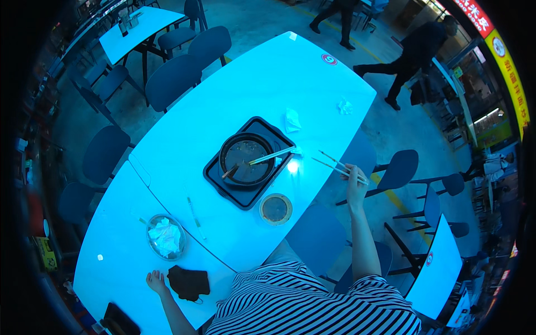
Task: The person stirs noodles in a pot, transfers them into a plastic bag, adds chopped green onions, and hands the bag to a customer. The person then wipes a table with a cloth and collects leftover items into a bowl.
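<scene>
A pair of chopsticks (335, 164) is gripped in my right hand (355, 178), held out past the table's right edge with the tips apart and nothing between them. My left hand (156, 282) is at the white table (234, 96), fingers a little apart and holding nothing. Beside it lies a dark piece of cloth (189, 282) with a thin loop. In the middle, a dark pot (222, 153) of brown broth stands on a black tray (247, 203). Another pair of chopsticks (270, 155) and a spoon-like utensil (229, 171) lean in the pot. Nearer me is a small bowl (288, 212) with brown liquid.
A round metal dish (183, 247) holds crumpled tissues (165, 238). Further tissues (292, 120) lie on the table, with a thin wrapper (193, 213) at left. A black object (119, 320) rests near the lower left edge. Chairs (173, 81) flank the table; two people walk beyond.
</scene>
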